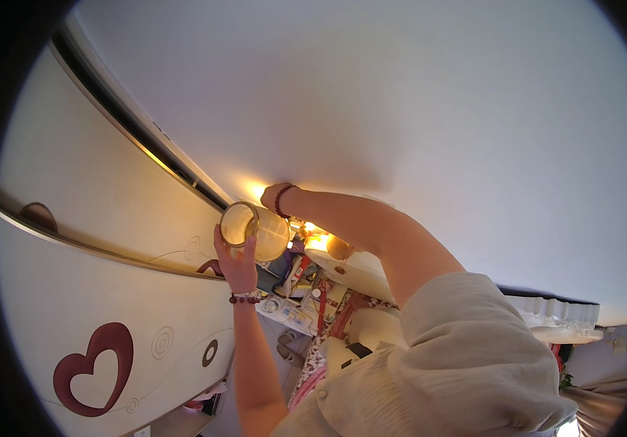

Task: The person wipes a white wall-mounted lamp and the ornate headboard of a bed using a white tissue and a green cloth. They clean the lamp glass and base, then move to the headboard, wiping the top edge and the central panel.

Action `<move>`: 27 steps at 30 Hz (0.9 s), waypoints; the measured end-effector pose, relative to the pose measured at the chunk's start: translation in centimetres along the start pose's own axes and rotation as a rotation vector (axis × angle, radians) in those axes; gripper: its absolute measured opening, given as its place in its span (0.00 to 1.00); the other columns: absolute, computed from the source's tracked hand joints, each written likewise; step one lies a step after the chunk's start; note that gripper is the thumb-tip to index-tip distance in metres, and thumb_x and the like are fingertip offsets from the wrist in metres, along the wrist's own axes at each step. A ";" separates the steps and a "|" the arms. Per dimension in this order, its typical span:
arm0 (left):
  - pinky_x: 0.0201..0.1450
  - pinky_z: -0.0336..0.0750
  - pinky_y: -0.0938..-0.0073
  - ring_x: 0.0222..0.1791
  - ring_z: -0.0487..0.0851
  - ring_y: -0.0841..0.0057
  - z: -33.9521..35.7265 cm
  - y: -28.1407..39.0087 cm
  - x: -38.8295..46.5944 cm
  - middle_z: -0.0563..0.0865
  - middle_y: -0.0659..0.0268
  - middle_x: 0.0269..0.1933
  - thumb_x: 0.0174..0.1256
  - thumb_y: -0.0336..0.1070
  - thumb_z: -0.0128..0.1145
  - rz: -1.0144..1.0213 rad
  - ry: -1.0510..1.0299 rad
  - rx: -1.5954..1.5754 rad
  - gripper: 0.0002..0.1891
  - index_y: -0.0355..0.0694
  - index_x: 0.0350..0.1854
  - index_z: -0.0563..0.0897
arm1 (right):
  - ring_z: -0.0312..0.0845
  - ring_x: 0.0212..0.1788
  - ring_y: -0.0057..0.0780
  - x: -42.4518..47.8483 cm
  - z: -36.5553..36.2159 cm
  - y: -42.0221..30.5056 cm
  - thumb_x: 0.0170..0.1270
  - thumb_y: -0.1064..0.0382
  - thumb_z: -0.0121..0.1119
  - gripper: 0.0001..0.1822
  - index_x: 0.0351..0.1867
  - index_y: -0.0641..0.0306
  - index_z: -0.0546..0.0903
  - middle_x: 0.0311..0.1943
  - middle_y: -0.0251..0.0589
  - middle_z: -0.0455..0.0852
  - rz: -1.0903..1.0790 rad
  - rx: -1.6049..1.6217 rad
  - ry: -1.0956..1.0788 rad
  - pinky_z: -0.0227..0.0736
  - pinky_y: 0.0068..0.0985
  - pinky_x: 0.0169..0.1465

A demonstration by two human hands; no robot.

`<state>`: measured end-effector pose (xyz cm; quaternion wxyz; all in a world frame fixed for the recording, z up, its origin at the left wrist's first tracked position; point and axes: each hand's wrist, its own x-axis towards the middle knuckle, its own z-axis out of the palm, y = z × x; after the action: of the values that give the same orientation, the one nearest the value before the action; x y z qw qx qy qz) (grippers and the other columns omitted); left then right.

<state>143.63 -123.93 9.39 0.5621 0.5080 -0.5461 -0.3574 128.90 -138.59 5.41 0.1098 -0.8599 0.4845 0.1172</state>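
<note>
My left hand [238, 269], with beaded bracelets at the wrist, is shut on a cylindrical glass vessel [274, 235] tinted amber by the light. Its round rim faces me; the thumb and fingers wrap the near end. The vessel is tilted on its side in the air. Just beyond it, my right hand [275, 198] is raised beside the pale surface, close to a warm glow. A dark beaded bracelet circles that wrist. The right fingers are mostly turned away, so whether they grip anything is hidden. Bright lit lamps [319, 241] show below the right forearm.
Cream wardrobe doors [144, 306] with a dark red heart fill the left side. A large pale wall or ceiling [455, 136] spans the upper right. Lower down are books and other clutter [297, 273], slippers [287, 347] on the floor and a floral cloth [309, 366].
</note>
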 end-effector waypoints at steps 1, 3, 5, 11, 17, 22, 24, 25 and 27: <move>0.64 0.65 0.69 0.64 0.67 0.66 -0.2 -0.2 0.2 0.65 0.53 0.66 0.59 0.38 0.64 0.019 0.004 0.029 0.40 0.31 0.69 0.55 | 0.82 0.42 0.45 -1.1 0.3 0.0 0.53 0.67 0.59 0.11 0.39 0.65 0.85 0.40 0.50 0.85 0.009 0.014 0.012 0.78 0.40 0.40; 0.60 0.68 0.65 0.65 0.65 0.65 -0.4 -0.4 0.3 0.66 0.52 0.65 0.59 0.37 0.64 0.009 -0.001 0.024 0.40 0.35 0.69 0.55 | 0.82 0.42 0.45 -3.4 0.4 -0.1 0.53 0.67 0.59 0.11 0.39 0.66 0.84 0.40 0.50 0.85 0.010 0.031 0.049 0.78 0.40 0.40; 0.60 0.69 0.66 0.65 0.66 0.65 -0.6 -0.4 0.3 0.66 0.52 0.65 0.59 0.37 0.64 0.011 -0.002 0.031 0.40 0.35 0.69 0.55 | 0.83 0.40 0.46 -5.0 0.1 -0.1 0.54 0.69 0.57 0.10 0.38 0.67 0.83 0.36 0.53 0.85 -0.013 0.050 0.113 0.79 0.38 0.41; 0.58 0.70 0.66 0.64 0.66 0.65 -1.0 -0.5 0.1 0.66 0.53 0.65 0.58 0.37 0.65 -0.011 0.000 -0.002 0.41 0.36 0.69 0.55 | 0.80 0.42 0.45 -5.3 0.8 0.2 0.57 0.66 0.52 0.09 0.36 0.64 0.81 0.36 0.49 0.84 -0.154 0.354 0.532 0.75 0.37 0.44; 0.56 0.70 0.66 0.65 0.65 0.65 0.1 0.4 0.1 0.66 0.55 0.66 0.57 0.37 0.65 -0.051 -0.011 -0.006 0.41 0.37 0.70 0.55 | 0.81 0.43 0.46 -3.4 3.6 0.7 0.60 0.64 0.50 0.10 0.37 0.64 0.80 0.37 0.50 0.84 -0.018 0.225 0.315 0.76 0.38 0.45; 0.58 0.69 0.64 0.66 0.64 0.65 0.1 -0.3 0.4 0.65 0.56 0.66 0.56 0.39 0.66 -0.039 -0.016 -0.004 0.41 0.37 0.69 0.56 | 0.82 0.41 0.48 -3.5 3.3 1.4 0.59 0.64 0.51 0.09 0.36 0.64 0.80 0.35 0.52 0.84 0.055 0.140 0.212 0.77 0.39 0.43; 0.59 0.68 0.64 0.66 0.64 0.65 0.0 -0.6 0.5 0.66 0.56 0.66 0.56 0.39 0.66 -0.026 -0.015 -0.002 0.41 0.37 0.69 0.56 | 0.82 0.40 0.47 -4.0 2.9 1.2 0.59 0.64 0.51 0.08 0.35 0.64 0.80 0.34 0.51 0.84 0.039 0.172 0.305 0.77 0.39 0.43; 0.59 0.68 0.64 0.66 0.64 0.66 -0.6 -0.5 0.4 0.66 0.56 0.66 0.56 0.39 0.66 -0.023 -0.004 0.013 0.41 0.37 0.69 0.56 | 0.81 0.40 0.47 -4.7 2.1 0.6 0.58 0.64 0.51 0.08 0.34 0.64 0.80 0.34 0.51 0.84 0.000 0.217 0.393 0.76 0.39 0.43; 0.59 0.68 0.65 0.66 0.65 0.66 -1.0 -0.5 0.2 0.66 0.56 0.66 0.57 0.39 0.66 -0.013 0.001 0.027 0.41 0.37 0.69 0.56 | 0.81 0.39 0.46 -5.0 1.7 0.0 0.57 0.64 0.52 0.08 0.33 0.65 0.79 0.33 0.50 0.84 -0.043 0.265 0.506 0.76 0.38 0.42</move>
<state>144.73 -124.05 9.11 0.5532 0.5190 -0.5474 -0.3535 126.24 -134.06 5.28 0.0994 -0.8501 0.4892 -0.1678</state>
